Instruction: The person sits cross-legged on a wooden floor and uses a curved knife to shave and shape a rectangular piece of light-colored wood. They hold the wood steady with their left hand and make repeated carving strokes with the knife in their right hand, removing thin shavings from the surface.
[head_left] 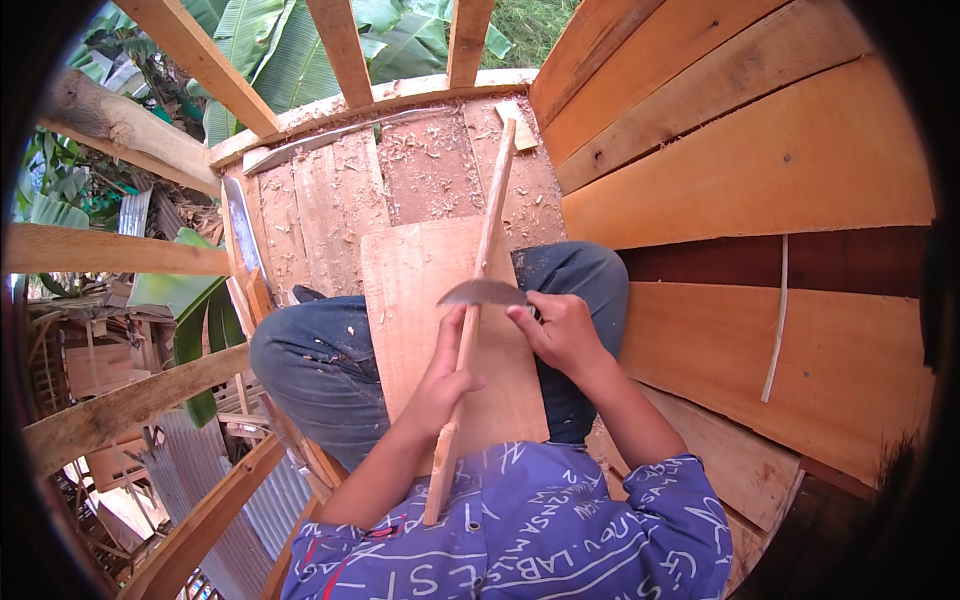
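A long, slim wooden stick (492, 225) slants away from my shirt front, over a flat wooden board (415, 265) that lies across my lap. My left hand (438, 392) is closed round the stick's lower part. In my right hand (565, 335) is a curved knife (482, 292), its handle mostly hidden by the fingers. The knife's blade lies across the stick, just beyond my left fingertips. Below my left hand, the stick's near end rests against my shirt.
Wood shavings (430, 165) litter the plank floor. A long blade (242, 228) lies at the left edge, and another long, thin blade-like piece (340, 130) at the far edge. A small wood offcut (517, 125) lies ahead. Plank walls (740, 160) rise right; railing bars (120, 250) stand left.
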